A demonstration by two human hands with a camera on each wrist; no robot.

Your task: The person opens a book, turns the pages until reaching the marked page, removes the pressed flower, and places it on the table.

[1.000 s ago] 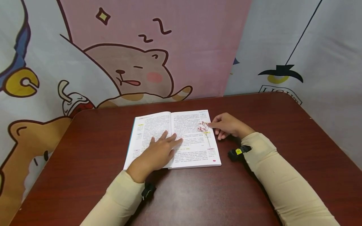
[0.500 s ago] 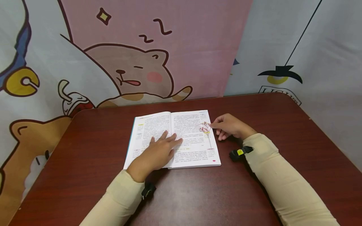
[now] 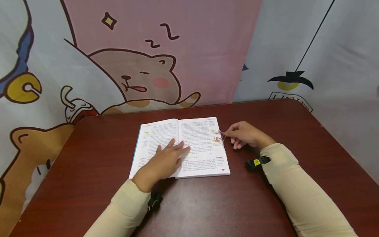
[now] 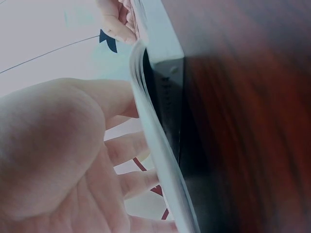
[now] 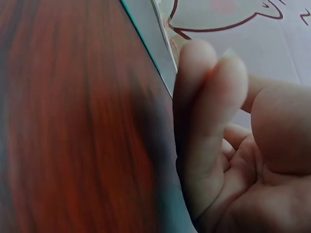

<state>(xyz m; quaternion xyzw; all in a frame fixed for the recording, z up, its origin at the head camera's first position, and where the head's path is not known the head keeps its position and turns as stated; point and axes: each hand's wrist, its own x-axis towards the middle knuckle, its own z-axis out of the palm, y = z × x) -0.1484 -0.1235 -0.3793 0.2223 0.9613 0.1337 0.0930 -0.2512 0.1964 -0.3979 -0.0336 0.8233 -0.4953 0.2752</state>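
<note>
An open book [image 3: 195,166] with printed pages lies on the dark red-brown table. Across its pages rests my left hand [image 3: 165,159], fingers spread near the central fold; its palm shows beside the page edges in the left wrist view. At the book's right edge my right hand [image 3: 245,134] pinches a thin sprig of small pinkish flowers [image 3: 217,139] between thumb and forefinger. The sprig's stem runs down along the page margin, and its top reaches the fingertips. In the right wrist view the thumb and forefinger [image 5: 211,82] meet, hiding what is between them.
The table [image 3: 195,210] extends around the book on all sides. A cartoon-printed cloth [image 3: 213,59] hangs behind its far edge. Black straps with small devices [image 3: 154,201] sit at both wrists.
My right hand has drawn the flower sprig to the right, from the page onto the book's margin and edge. My left hand has stayed on the book.
</note>
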